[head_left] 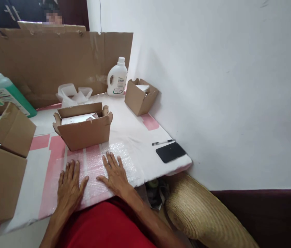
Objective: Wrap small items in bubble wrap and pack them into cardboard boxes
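- Red cloth (104, 227) of the wearer's shirt sits nearest, against the near edge of the table (124, 120).
- Bubble wrap (92, 168) lies flat on the near part of the table, just on the near side of the middle box (84, 134); whether the two touch is unclear.
- Left hand (69, 187) rests palm down on the wrap's left part, fingers extended and fairly close together, thumb out to the right; it grips nothing.
- Right hand (115, 175) lies palm down farther right on the wrap, fingers spread wide, thumb pointing left; it grips nothing either.
- Middle box stands upright with its top open, white items (79, 119) inside.
- Left box (0, 186), brown cardboard, fills the near left corner; above it another open box (14, 127) is tilted.
- Green jug (18, 96) leans beyond them, at the far left.
- Pale plastic (73, 94) lies crumpled past the middle box, before a tall cardboard panel (65, 62).
- White bottle (118, 81) stands far right, just beside a small open box (138, 100).
- Phone (170, 152) and pen (163, 142) lie side by side near the table's right edge.
- Woven straw (199, 210) shows below, right of the table, by the white wall (225, 86).
- Someone's head (52, 10) shows beyond the panel.
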A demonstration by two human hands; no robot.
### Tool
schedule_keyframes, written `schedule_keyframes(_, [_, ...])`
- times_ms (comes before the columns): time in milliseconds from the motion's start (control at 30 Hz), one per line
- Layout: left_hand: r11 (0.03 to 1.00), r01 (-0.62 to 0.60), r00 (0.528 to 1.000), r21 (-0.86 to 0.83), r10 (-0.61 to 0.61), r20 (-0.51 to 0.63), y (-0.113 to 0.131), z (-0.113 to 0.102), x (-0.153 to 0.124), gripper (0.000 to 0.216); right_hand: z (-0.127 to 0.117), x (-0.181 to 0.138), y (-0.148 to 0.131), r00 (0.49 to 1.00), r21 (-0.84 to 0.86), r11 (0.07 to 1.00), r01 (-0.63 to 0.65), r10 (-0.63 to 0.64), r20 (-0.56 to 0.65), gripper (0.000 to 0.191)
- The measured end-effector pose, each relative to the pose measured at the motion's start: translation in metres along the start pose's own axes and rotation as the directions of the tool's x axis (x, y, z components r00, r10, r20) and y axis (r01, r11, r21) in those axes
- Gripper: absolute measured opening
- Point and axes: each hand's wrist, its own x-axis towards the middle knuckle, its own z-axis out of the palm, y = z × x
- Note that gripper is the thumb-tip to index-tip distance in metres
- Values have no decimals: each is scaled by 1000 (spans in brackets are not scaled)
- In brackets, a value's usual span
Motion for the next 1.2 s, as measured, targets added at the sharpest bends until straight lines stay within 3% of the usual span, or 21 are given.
schedule_keyframes(267, [994,109,993,21,-110,39,-35,-14,-17,78,-19,-20,31,985,-65,984,-169,171,25,87])
schedule_keyframes(500, [988,155,987,6,-155,45,-50,-20,-24,81,-17,-23,36,991,-89,987,-130,132,15,88])
schedule_keyframes(633, [985,172,985,20,-172,29,-56,-30,-35,91,-29,-36,46,997,-95,994,-58,62,42,95])
schedule_keyframes(700, [996,91,996,13,-91,0,-61,-35,-45,100,-38,-46,53,998,-99,995,5,2,68,105])
schedule_keyframes(800, [991,-134,991,12,135,-11,-70,-39,-60,110,-48,-58,67,985,-125,984,128,-111,135,113])
schedule_keyframes(900, [954,-295,955,43,296,-2,-78,-36,-69,92,-49,-67,79,971,-196,960,199,-166,174,94])
schedule_keyframes(967, [940,-337,941,59,338,-12,-85,-33,-73,83,-47,-71,84,969,-248,944,217,-177,171,83])
schedule_keyframes(1033, [932,-359,932,54,361,-35,-92,-33,-76,83,-47,-76,87,967,-265,936,233,-192,170,84])
schedule_keyframes(1200, [911,-399,917,-104,397,-36,-111,-43,-81,74,-58,-83,93,952,-154,954,255,-221,211,79])
